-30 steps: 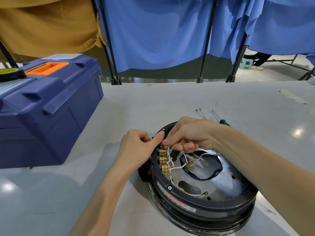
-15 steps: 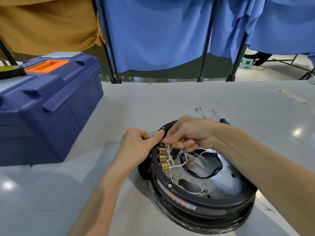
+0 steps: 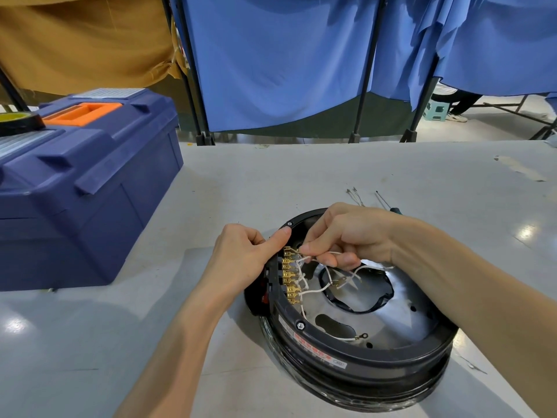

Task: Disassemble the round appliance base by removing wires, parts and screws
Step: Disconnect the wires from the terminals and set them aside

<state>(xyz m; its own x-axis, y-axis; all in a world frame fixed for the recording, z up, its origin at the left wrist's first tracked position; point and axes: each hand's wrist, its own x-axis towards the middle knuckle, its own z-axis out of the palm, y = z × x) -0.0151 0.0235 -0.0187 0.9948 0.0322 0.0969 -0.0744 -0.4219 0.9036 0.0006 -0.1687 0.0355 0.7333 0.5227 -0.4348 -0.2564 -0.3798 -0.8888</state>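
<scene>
On the pale grey desk (image 3: 301,176), right of a navy plastic toolbox (image 3: 84,191), sits the round black appliance base (image 3: 361,354). The left hand (image 3: 241,257), fingers curled, presses its thumb on the rim; the right hand (image 3: 352,233) pinches a thin white wire (image 3: 313,255) by the brass terminals (image 3: 291,279).

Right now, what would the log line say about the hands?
left hand: thumb on round base rim | right hand: pinching white wire at top brass terminal | stage: wire not yet off

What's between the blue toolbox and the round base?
Head view: bare grey table between the blue toolbox and round base, crossed only by the left hand and forearm, thumb at the base's rim.
</scene>
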